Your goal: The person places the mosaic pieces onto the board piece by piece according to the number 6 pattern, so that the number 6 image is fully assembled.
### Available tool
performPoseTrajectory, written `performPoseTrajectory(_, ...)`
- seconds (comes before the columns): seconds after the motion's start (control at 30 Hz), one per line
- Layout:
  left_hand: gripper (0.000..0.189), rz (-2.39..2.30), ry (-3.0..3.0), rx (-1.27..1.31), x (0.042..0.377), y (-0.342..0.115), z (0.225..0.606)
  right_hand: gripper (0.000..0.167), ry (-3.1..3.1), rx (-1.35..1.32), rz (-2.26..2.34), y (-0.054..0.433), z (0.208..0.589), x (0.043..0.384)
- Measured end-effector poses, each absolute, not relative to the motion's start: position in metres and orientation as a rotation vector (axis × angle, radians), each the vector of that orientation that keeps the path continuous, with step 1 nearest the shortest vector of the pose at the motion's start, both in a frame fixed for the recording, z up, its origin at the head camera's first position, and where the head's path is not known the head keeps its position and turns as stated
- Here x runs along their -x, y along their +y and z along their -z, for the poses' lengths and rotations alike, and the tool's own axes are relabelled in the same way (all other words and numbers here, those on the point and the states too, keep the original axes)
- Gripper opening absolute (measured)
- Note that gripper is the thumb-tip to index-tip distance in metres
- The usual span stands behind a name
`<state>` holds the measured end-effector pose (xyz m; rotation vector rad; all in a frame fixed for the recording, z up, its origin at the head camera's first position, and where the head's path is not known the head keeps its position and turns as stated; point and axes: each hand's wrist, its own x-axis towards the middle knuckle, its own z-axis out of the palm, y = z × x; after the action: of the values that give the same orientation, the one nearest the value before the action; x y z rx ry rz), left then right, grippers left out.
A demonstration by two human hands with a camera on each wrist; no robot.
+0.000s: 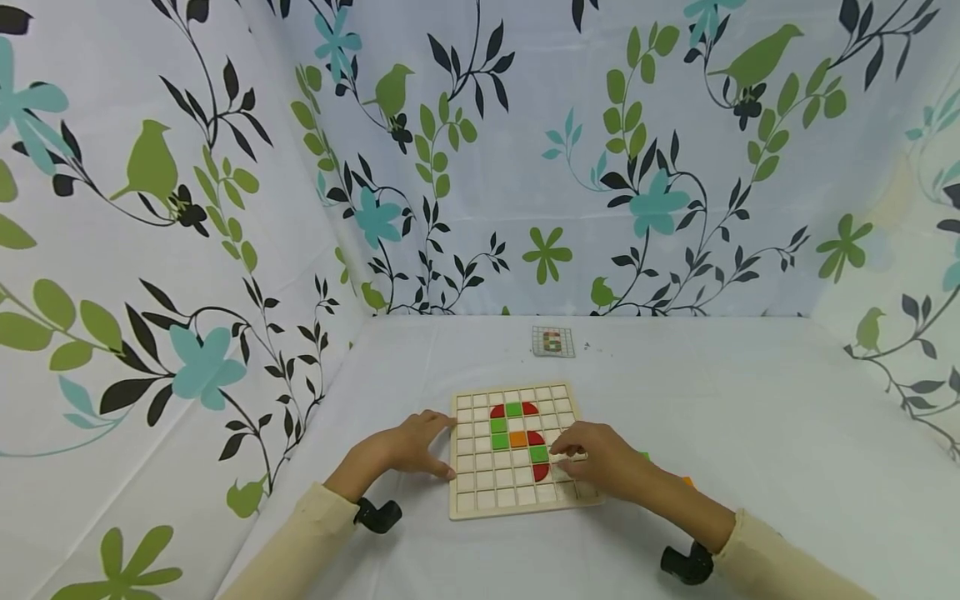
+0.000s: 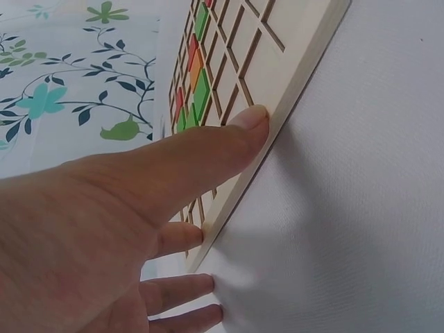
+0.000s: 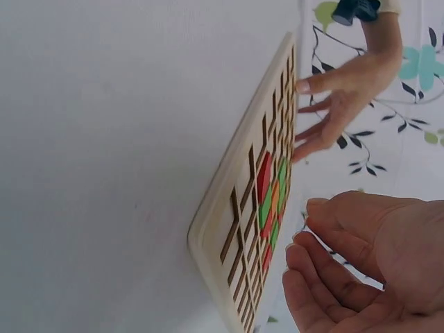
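A square wooden grid board (image 1: 475,483) lies flat on the white table. Set in its cells are green square tiles (image 1: 538,454), an orange square tile (image 1: 518,439) and red rounded tiles (image 1: 541,472), forming a curving figure. My left hand (image 1: 408,446) rests at the board's left edge, the thumb (image 2: 251,125) touching its rim and the fingers spread. Over the right part of the board hovers my right hand (image 1: 603,458), close to the lowest green and red tiles. Its fingers are loosely bent, and no tile shows between thumb and fingertips in the right wrist view (image 3: 347,263).
Behind the board lies a small gridded card (image 1: 553,342) with a coloured figure on it. A green piece (image 1: 645,456) and an orange piece (image 1: 687,481) peek out from behind my right forearm. Patterned curtains (image 1: 480,167) hang at the back and sides of the table.
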<state>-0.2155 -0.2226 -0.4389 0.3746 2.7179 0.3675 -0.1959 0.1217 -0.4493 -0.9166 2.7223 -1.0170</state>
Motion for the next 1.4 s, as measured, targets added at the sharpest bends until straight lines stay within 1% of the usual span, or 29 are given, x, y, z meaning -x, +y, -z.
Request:
performPoseTrajectory(0.23,0.094,-0.364,2.717,-0.374,0.216,-0.223,0.438,0.016,2.748,0.801,1.056,0.157,0.446,0.201)
performPoseTrajectory(0.67,0.093,-0.363,2.729,-0.356,0.215,-0.222,0.439,0.025,2.81,0.623,1.135,0.228,0.443,0.199)
performPoseTrajectory(1.07,0.093,-0.366,2.726,-0.362,0.213,-0.221,0.437,0.031,2.785,0.522,1.176,0.28,0.468,0.192)
performPoseTrajectory(1.4,0.091,-0.368,2.711,-0.362,0.213,-0.221,0.436,0.034,2.607,0.625,1.272,0.294,0.492,0.187)
